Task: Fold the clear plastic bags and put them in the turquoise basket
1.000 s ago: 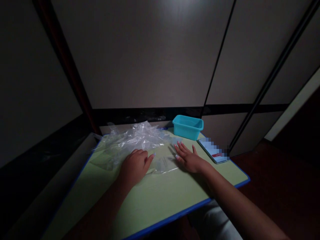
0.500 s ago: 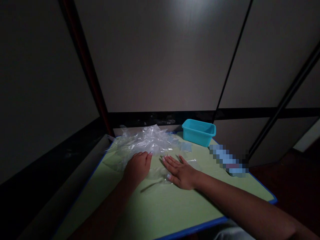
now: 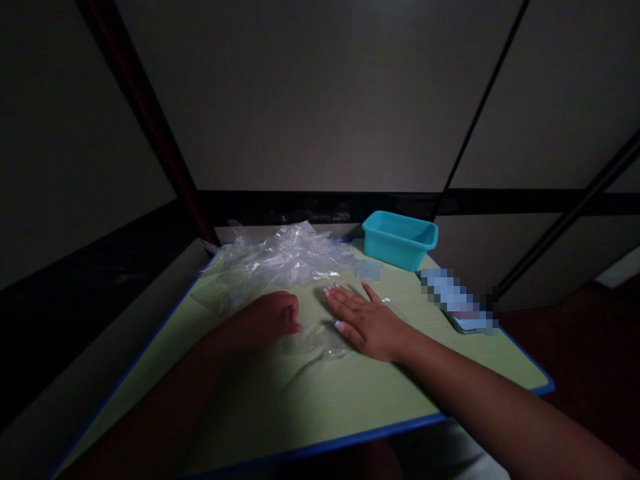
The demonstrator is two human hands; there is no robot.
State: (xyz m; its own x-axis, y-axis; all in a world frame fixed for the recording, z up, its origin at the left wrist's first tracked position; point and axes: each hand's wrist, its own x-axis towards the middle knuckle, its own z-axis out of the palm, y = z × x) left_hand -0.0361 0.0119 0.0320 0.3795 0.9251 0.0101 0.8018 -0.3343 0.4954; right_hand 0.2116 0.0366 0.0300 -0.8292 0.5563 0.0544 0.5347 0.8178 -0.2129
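Note:
A clear plastic bag [image 3: 313,341] lies flat on the table in front of me, between my two hands. My right hand [image 3: 367,323] is laid flat with its fingers stretched out, and its palm and thumb cover part of this bag. My left hand [image 3: 273,317] has its fingers curled in and its thumb pointing at the bag's left end. The inside of those fingers is hidden, so I cannot see if they hold anything. Just beyond the left hand spreads a heap of crumpled clear plastic bags [image 3: 293,257].
A turquoise plastic basket [image 3: 397,250] stands at the back right of the pale green table [image 3: 320,413], which has a blue edge. In front of it lies a pale blue, blurred-out object [image 3: 457,303]. A small clear packet [image 3: 367,270] lies by the heap. Cabinet panels [image 3: 320,100] rise behind.
My left hand has turned and slid slightly left, so its thumb now points toward the bag. My right hand stays flat in place. The view has tilted a little downward.

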